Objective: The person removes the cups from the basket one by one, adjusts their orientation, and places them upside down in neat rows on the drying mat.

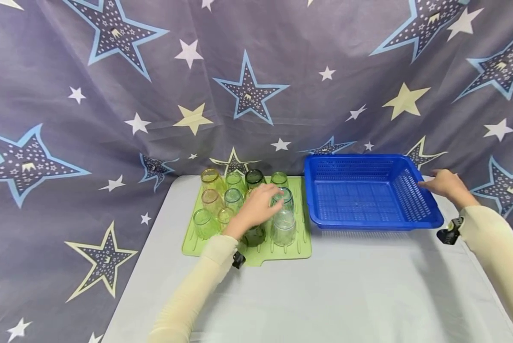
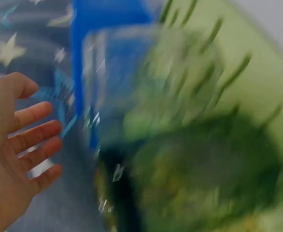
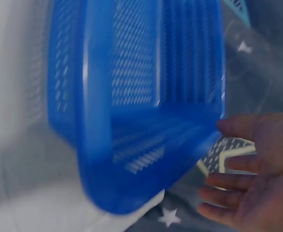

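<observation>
Over the right part of a group of upside-down drinking glasses, my left hand (image 1: 260, 206) hovers with its fingers spread and holds nothing. The left wrist view shows its fingers (image 2: 37, 135) loosely bent, beside a clear glass (image 2: 156, 72) and a dark green glass (image 2: 204, 174). These two stand at the front right of the group, and my hand hides some glasses behind it. At the right end of a blue plastic basket (image 1: 355, 225), my right hand (image 1: 447, 183) has its thumb right at the rim. Its other fingers (image 3: 228, 181) extend loosely outside the basket wall.
The glasses stand in rows on a light green drying mat (image 1: 303, 250) on a white-covered table (image 1: 346, 290). Among them are a yellow glass (image 1: 212, 180), a pink glass (image 1: 212, 201) and a green glass (image 1: 205, 224). A star-patterned curtain (image 1: 308, 105) hangs close behind the mat and basket.
</observation>
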The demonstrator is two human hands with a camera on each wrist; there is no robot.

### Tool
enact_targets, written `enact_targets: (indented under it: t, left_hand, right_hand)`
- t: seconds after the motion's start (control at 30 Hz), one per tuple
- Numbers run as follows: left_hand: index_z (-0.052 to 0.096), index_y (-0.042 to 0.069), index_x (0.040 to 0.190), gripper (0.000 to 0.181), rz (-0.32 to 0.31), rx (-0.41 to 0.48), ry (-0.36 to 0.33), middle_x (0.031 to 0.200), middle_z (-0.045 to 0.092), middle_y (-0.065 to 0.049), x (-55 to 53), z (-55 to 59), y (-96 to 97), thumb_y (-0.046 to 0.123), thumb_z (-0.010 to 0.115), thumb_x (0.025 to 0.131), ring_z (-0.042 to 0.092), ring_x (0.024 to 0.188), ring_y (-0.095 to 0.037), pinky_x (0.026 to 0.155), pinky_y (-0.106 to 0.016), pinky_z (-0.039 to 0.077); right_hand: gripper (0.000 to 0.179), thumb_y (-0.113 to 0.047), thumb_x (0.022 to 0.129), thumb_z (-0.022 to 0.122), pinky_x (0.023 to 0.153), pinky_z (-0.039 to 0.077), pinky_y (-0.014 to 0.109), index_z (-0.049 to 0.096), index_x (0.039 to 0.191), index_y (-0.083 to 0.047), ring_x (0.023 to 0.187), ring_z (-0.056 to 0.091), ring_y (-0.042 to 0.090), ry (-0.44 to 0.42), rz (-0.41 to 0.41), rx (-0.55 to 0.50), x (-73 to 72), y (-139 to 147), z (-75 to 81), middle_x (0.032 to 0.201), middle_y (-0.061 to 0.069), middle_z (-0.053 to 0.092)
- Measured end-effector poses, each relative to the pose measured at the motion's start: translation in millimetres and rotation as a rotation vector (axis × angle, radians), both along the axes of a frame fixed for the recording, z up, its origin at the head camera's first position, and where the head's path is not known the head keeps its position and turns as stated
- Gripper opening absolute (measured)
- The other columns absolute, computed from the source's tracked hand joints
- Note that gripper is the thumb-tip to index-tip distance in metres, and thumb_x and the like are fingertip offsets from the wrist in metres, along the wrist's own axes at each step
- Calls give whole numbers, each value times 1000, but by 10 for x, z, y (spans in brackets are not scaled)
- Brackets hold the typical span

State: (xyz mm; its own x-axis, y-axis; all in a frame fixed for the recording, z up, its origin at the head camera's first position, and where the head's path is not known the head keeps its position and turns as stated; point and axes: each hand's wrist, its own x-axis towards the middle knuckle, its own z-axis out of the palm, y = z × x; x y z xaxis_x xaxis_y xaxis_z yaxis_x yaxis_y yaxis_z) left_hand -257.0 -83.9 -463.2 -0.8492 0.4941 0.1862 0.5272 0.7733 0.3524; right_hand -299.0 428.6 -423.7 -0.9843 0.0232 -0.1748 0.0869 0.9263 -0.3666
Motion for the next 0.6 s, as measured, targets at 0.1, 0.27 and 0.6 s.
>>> enact_targets:
  t: [0.1, 0.27, 0.6]
  left_hand:
    - [58, 10, 142, 48, 95, 34, -3, 152, 52, -13, -128, 151, -254, 38, 54, 102, 45, 143, -33, 123, -53, 30]
    - [34, 14, 160, 69, 225, 50, -47, 169, 25, -10, -305, 338, -599, 50, 49, 102, 16, 158, -34, 127, -57, 12]
    - [12, 26, 165, 80, 246, 36, -12, 173, 9, -6, -477, 530, -360, 61, 44, 101, -2, 160, -30, 128, -58, 2]
  right_hand:
    - [88, -43, 99, 55, 108, 27, 78, 20, 150, 19, 129, 31, 71, 48, 10, -17, -31, -91, 14, 142, 50, 31]
    - [96, -53, 101, 49, 113, 19, 76, 2, 159, 7, 143, 19, 64, 155, 67, -134, -84, -348, 106, 158, 43, 11]
    - [90, -55, 98, 56, 122, 6, 71, 14, 164, -9, 158, 2, 44, 368, 231, -227, -56, -1215, 346, 170, 21, 8]
